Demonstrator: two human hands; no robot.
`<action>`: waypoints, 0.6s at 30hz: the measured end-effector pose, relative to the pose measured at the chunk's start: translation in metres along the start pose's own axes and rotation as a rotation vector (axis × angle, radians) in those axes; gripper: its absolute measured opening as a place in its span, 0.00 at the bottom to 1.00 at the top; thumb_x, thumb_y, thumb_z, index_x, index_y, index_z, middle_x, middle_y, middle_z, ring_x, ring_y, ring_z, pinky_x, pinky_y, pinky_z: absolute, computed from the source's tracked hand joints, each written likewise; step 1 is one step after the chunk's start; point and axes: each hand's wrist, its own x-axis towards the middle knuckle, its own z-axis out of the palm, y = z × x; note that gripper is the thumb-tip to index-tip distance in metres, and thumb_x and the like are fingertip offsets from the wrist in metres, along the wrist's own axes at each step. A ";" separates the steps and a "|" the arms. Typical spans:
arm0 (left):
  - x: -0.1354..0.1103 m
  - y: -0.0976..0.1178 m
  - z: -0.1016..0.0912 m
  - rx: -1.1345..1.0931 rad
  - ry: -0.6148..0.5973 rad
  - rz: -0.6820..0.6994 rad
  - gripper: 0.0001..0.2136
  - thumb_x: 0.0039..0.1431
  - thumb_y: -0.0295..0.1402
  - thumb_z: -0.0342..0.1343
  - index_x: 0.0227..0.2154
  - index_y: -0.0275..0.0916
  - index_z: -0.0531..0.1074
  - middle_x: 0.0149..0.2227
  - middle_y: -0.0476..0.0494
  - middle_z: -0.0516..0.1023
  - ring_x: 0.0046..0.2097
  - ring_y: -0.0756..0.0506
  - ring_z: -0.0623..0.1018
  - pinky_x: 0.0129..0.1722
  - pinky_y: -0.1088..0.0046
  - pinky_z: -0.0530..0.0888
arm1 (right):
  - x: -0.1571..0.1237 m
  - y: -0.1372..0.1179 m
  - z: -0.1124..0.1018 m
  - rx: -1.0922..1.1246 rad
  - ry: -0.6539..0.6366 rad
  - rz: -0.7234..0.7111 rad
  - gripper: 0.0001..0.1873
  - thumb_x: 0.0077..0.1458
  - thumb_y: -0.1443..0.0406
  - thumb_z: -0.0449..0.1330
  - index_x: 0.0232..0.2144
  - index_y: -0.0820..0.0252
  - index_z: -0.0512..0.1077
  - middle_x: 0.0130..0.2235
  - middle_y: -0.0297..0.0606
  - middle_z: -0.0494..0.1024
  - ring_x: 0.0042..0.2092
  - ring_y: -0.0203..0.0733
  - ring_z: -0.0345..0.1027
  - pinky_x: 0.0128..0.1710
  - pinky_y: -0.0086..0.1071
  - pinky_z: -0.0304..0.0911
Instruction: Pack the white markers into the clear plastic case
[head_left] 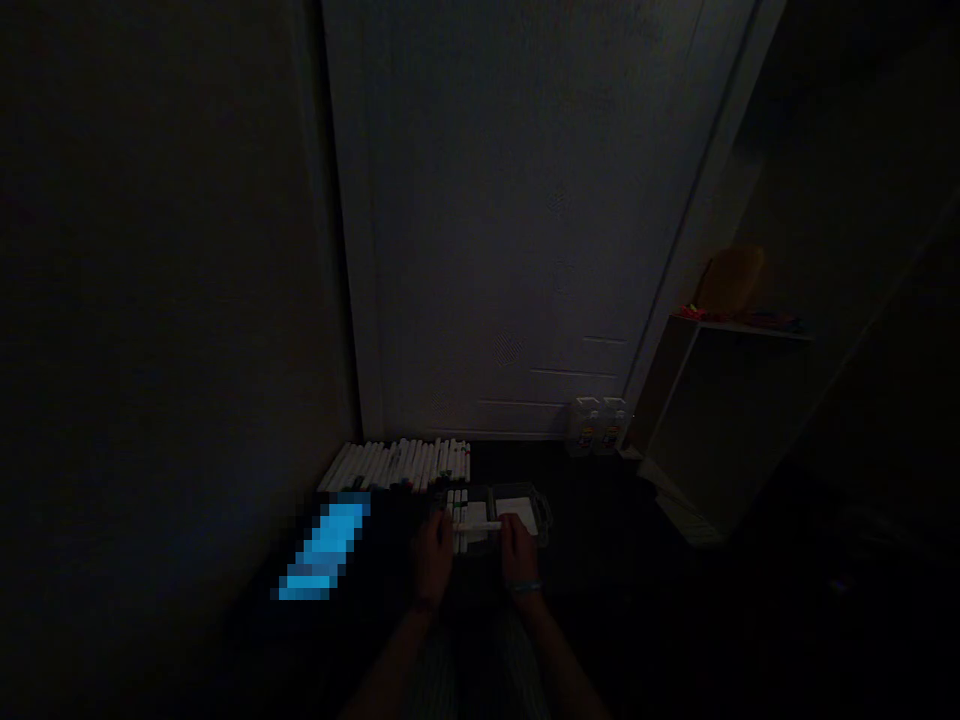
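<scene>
In the dim head view a white marker [478, 526] lies crosswise between my two hands. My left hand [433, 552] is closed at its left end, and my right hand [519, 550] grips the right end. Beneath them an open clear plastic case [544, 512] rests on the dark surface. Several white markers [457, 498] stand side by side in its left half, partly covered by the held one. A white sheet or card [516, 513] shows in the right half. Low light hides fine detail of the fingers.
A long row of white markers [397, 466] lies at the back left. Nearer sits a blurred, glowing blue screen [324, 548]. Two clear containers [598, 427] stand against a pale door-like panel [487, 220]. To the right is a box-like shelf unit [731, 430] with an orange object [731, 280] on top.
</scene>
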 end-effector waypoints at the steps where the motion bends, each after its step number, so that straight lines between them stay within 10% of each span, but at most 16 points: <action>1: 0.000 0.000 0.000 -0.003 -0.002 -0.001 0.15 0.59 0.41 0.40 0.33 0.39 0.69 0.32 0.43 0.76 0.35 0.46 0.74 0.35 0.72 0.67 | 0.000 0.000 0.000 -0.002 0.002 0.001 0.16 0.62 0.61 0.42 0.34 0.58 0.67 0.32 0.37 0.72 0.32 0.37 0.64 0.31 0.28 0.57; 18: -0.001 0.005 -0.002 -0.080 -0.026 -0.045 0.16 0.58 0.41 0.40 0.35 0.38 0.70 0.32 0.44 0.76 0.35 0.46 0.74 0.35 0.73 0.68 | 0.001 0.001 0.000 -0.007 -0.001 0.000 0.17 0.62 0.59 0.42 0.34 0.58 0.67 0.32 0.36 0.72 0.33 0.37 0.65 0.33 0.27 0.58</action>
